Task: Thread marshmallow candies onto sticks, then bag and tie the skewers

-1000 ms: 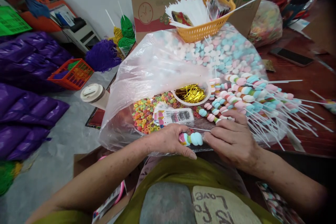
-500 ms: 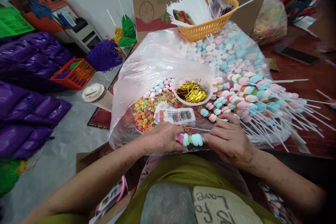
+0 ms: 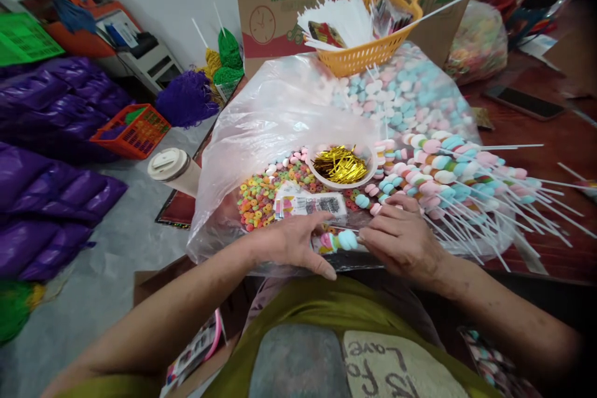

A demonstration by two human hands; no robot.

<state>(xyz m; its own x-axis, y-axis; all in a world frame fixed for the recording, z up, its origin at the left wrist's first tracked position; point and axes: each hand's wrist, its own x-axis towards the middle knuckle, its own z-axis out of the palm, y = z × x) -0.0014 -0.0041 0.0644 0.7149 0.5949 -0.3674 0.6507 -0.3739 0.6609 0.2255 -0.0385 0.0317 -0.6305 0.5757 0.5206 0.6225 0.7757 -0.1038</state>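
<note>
A marshmallow skewer, with pale blue, green and pink pieces, lies crosswise in front of me at the near edge of the table. My right hand is closed at its right end, fingers bent around the stick, most of which they hide. Around the left end, my left hand has its thumb and fingers spread apart. Printed wrapping shows near that end; I cannot tell how far it covers the candy. Just beyond my left hand is a stack of printed wrappers on loose ring-shaped candies.
A white bowl of gold twist ties stands behind the wrappers. To the right are piled finished-looking skewers with sticks pointing toward me. A yellow basket, phone, lidded cup and cardboard box surround the plastic sheet.
My left hand has loosened from the skewer, its thumb and fingers now spread. The skewer and my right hand have shifted slightly left.
</note>
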